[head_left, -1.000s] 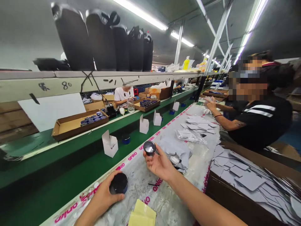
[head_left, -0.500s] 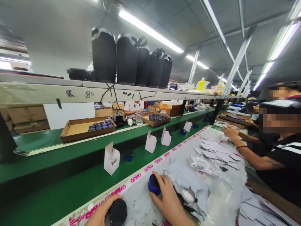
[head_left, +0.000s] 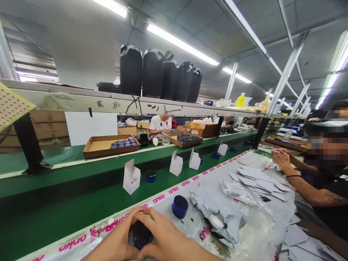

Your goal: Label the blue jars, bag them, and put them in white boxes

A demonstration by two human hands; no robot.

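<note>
Both my left hand (head_left: 119,237) and my right hand (head_left: 163,235) are closed around one dark round speaker-like puck (head_left: 140,235), low in the view over the plastic-covered bench. Much of it is hidden behind my fingers. Just beyond my right hand, a small round blue device with a black top (head_left: 179,206) stands on the bench and touches neither hand. On the green conveyor (head_left: 103,203) ahead are an open white box (head_left: 131,177) and another blue device (head_left: 151,176).
More white boxes (head_left: 176,164) stand farther along the conveyor. Cardboard trays (head_left: 92,146) of blue devices sit behind. A torn grey plastic bag (head_left: 217,214) and flat white cartons (head_left: 258,181) lie on the right. A co-worker's hands (head_left: 281,157) work beyond them.
My right hand has let go of the blue device, leaving it on the bench, and moved left to the dark puck in my left hand. The view has shifted slightly.
</note>
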